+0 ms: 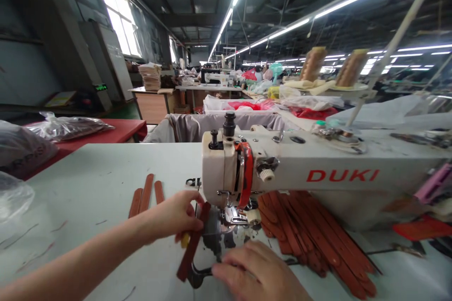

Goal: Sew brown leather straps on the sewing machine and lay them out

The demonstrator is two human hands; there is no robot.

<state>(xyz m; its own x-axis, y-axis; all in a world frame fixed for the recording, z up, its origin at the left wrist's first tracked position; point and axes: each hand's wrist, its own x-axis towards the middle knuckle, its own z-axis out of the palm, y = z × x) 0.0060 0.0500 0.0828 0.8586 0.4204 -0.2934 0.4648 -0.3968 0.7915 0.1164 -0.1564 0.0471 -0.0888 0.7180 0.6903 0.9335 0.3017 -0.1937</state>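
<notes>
My left hand [189, 214] pinches a brown leather strap [192, 251], which slants down over the front edge of the machine bed. Something small and yellow [184, 240] shows under its fingers. To the right, my right hand [254, 268] is curled in front of the bed, its fingertips at a black curved piece [201, 273] whose kind is unclear. Just beyond both hands is the sewing machine's presser foot [236, 216], with no strap visible under it. Several more straps [146, 194] lie left of the machine head, and a large fanned pile of straps [310, 235] lies under the arm.
The white sewing machine [289, 164] spans the right side of the pale table [92, 197]. Loose thread ends lie at left. Plastic bags [70, 127] rest on a red table. Behind stand a cloth-lined bin [187, 127] and thread cones [314, 63].
</notes>
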